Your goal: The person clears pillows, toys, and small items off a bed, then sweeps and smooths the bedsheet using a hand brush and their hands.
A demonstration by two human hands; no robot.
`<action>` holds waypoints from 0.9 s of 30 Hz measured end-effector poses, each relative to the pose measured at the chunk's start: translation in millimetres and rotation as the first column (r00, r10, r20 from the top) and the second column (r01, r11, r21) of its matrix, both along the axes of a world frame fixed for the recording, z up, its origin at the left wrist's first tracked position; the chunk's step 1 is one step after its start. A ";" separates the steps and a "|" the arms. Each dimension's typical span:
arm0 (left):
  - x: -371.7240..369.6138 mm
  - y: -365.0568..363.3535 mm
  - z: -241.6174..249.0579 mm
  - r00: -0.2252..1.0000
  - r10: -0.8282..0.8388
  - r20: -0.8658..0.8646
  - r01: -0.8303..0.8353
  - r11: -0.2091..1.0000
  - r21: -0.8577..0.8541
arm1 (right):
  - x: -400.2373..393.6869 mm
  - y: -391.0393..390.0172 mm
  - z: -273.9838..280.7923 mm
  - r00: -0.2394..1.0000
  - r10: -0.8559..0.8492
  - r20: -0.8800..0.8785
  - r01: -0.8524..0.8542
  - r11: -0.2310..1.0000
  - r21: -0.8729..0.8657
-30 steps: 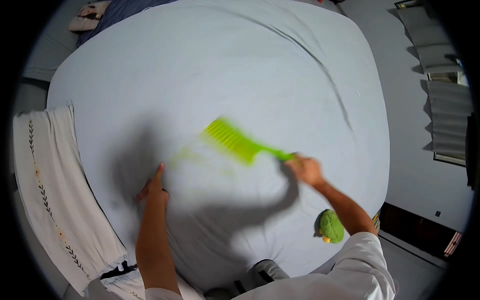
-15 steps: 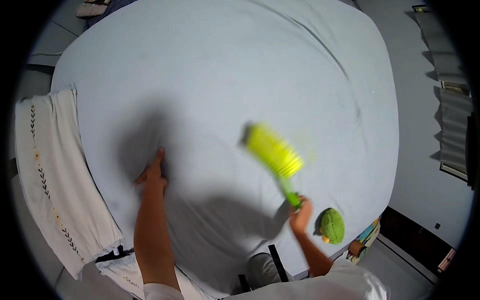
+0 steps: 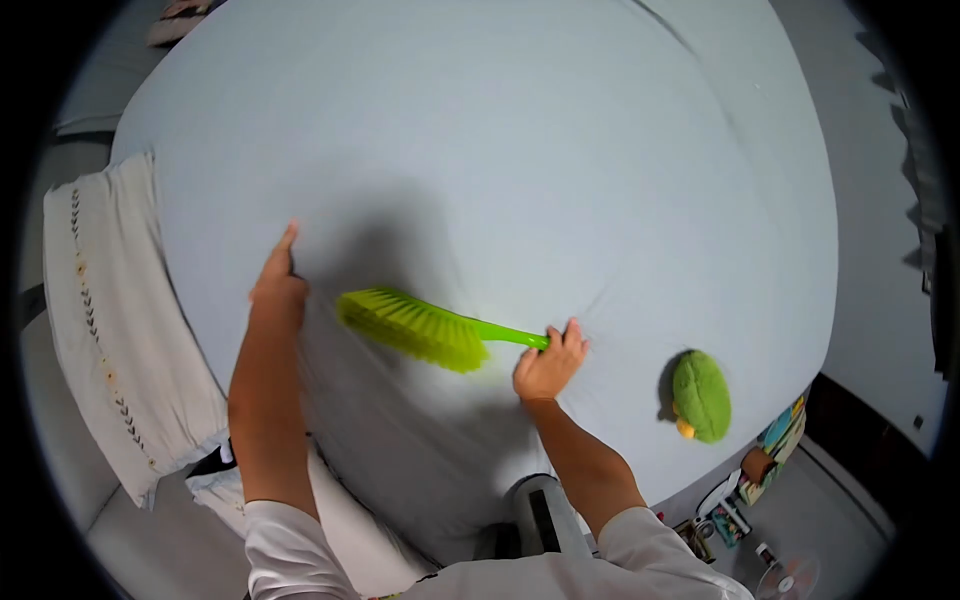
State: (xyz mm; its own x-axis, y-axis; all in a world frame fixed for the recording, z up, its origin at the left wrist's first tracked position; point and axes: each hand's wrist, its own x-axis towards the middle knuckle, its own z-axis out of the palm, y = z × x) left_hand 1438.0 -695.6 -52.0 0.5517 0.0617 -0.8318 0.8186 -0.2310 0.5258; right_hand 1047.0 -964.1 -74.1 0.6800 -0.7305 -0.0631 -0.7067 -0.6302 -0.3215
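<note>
A bed brush (image 3: 415, 330) with a bright green handle and yellow-green bristles is in my right hand (image 3: 552, 365), whose fingers wrap the handle's end. Its head points left over the pale blue-grey bed sheet (image 3: 560, 190), bristles angled toward me and slightly blurred. Farther left, my left hand (image 3: 279, 275) is over the sheet with one finger stretched out and nothing held. A shadow lies on the fabric between that hand and the brush head. To the right of my right hand rests a green plush toy (image 3: 703, 396) with a small yellow-orange part.
A white pillow (image 3: 130, 330) with an embroidered floral line lies along the bed's left edge, with another pillow (image 3: 355, 520) nearer me. Beyond the right edge are several books and small items (image 3: 745, 490) and a fan (image 3: 787, 580). Grey curtains (image 3: 915, 170) hang at far right.
My right hand has swung the brush leftward, turning its head from pointing away to pointing left. My left hand has shifted slightly away and left. The camera view has shifted too.
</note>
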 end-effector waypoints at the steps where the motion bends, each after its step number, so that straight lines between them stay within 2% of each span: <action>1: 5.5 -11.3 2.3 0.948 0.259 -0.184 -0.269 0.963 -0.030 | -0.1 -0.9 -1.8 0.999 0.008 0.052 -0.006 0.999 -0.036; 3: 7.9 -7.6 -13.6 0.952 0.257 -0.166 -0.272 0.960 -0.070 | -4.6 1.0 -4.5 0.989 0.042 0.144 -0.028 0.995 -0.096; 5: 1.2 -3.8 -18.6 0.952 0.276 -0.133 -0.291 0.951 -0.104 | -5.3 1.3 -5.4 0.985 0.045 0.165 -0.023 0.991 -0.130; 7: -11.3 -4.3 -0.6 0.945 0.316 -0.084 -0.325 0.935 -0.140 | -5.5 3.2 -7.8 0.982 0.060 0.178 -0.032 0.988 -0.154; 10: -23.4 -22.5 26.4 0.859 0.511 0.013 -0.511 0.859 0.004 | -6.6 4.7 -12.1 0.981 0.079 0.176 -0.050 0.985 -0.164; 12: -44.2 -21.1 29.6 0.842 0.509 0.177 -0.518 0.855 0.005 | -5.9 4.1 -11.0 0.984 0.080 0.158 -0.055 0.985 -0.161; 14: -84.1 -3.5 27.3 0.833 0.352 0.427 -0.340 0.934 -0.106 | -7.1 4.5 -13.3 0.984 0.082 0.160 -0.055 0.984 -0.167; 16: -184.4 -1.5 35.7 0.604 0.282 0.746 -0.134 0.958 -0.254 | -7.5 3.7 -14.8 0.983 0.090 0.158 -0.060 0.981 -0.184; 17: -239.5 -2.7 50.1 0.617 0.050 0.785 -0.147 0.988 0.052 | -7.5 3.9 -14.9 0.983 0.093 0.158 -0.062 0.979 -0.192; 18: -302.1 9.2 49.5 0.487 -0.396 0.778 -0.054 0.876 0.480 | -6.7 5.2 -15.1 0.982 0.097 0.163 -0.064 0.978 -0.197; 19: -359.4 12.4 52.7 0.442 -0.517 0.733 -0.048 0.802 0.595 | -6.8 6.7 -14.3 0.980 0.102 0.169 -0.065 0.976 -0.209; 20: -415.4 11.3 59.5 0.593 -0.552 0.586 -0.023 0.717 0.697 | -6.7 7.4 -12.7 0.979 0.103 0.178 -0.063 0.973 -0.221; 21: -472.9 25.8 43.9 0.691 -0.558 0.460 0.059 0.678 0.733 | -6.4 6.6 -11.4 0.976 0.108 0.191 -0.061 0.970 -0.235; 22: -518.0 27.7 38.0 0.805 -0.542 0.242 0.200 0.633 0.748 | -6.5 5.4 -10.7 0.976 0.103 0.194 -0.053 0.968 -0.247; 23: -555.3 24.9 37.0 0.869 -0.494 0.003 0.339 0.601 0.724 | -7.3 6.0 -9.4 0.976 0.103 0.194 -0.052 0.966 -0.254; 26: -591.6 6.3 21.8 0.812 -0.475 -0.339 0.576 0.559 0.597 | -12.5 12.7 -7.6 0.961 0.127 0.244 -0.057 0.959 -0.278; 27: -592.3 9.0 17.3 0.814 -0.465 -0.348 0.577 0.579 0.576 | -13.7 12.2 -8.6 0.954 0.140 0.265 -0.057 0.953 -0.297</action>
